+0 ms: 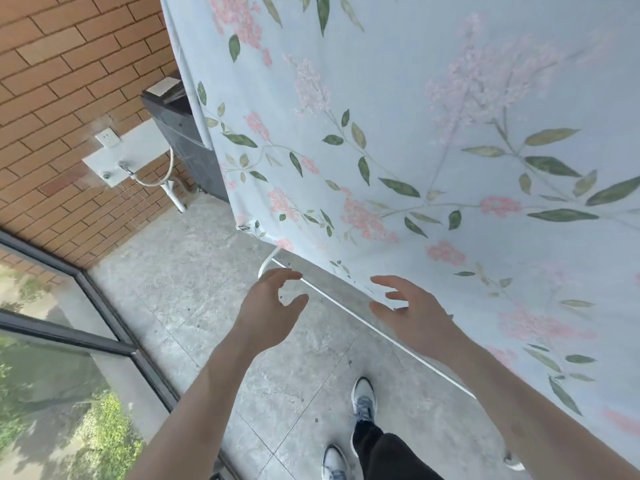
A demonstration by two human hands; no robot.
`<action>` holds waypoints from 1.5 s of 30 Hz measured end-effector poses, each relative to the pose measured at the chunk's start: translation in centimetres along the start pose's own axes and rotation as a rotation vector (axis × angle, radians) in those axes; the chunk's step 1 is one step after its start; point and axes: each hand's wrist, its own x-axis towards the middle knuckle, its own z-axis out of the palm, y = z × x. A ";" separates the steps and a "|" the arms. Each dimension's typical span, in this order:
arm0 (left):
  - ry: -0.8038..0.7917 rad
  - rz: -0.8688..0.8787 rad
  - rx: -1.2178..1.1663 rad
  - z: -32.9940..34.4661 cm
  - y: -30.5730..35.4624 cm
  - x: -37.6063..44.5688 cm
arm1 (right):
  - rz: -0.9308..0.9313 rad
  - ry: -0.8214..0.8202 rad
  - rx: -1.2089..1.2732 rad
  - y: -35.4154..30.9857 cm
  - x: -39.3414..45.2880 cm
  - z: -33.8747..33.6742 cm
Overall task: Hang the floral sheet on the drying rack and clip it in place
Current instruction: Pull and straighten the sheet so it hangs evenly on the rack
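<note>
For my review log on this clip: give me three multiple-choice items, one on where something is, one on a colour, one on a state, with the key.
1. Where is the wall socket?
A. On the brick wall, left of the sheet
B. On the floor
C. On the sheet

2. What colour are the flowers on the floral sheet?
A. Yellow
B. Pink
C. Purple

3. What do the hands hold?
A. A clip each
B. The sheet's edge
C. Nothing

Key: A, it sits on a white plate on the bricks; B, pink clusters with green leaves; C, left hand and right hand hang open near the sheet's lower edge.
</note>
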 end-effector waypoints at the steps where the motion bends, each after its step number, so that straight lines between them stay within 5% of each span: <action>1: -0.003 0.014 -0.006 0.4 0.4 -1.0 | -0.004 0.008 -0.004 0.1 -1.5 -0.4; 13: -0.104 0.137 0.012 8.7 8.0 -13.2 | -0.015 0.123 -0.047 8.2 -17.0 -9.4; 26: -0.025 0.071 0.019 28.3 21.8 -24.5 | -0.081 -0.016 -0.139 23.4 -26.0 -26.6; 45: 0.074 0.059 -0.053 38.2 31.9 -40.0 | -0.231 -0.056 -0.107 28.2 -40.2 -37.1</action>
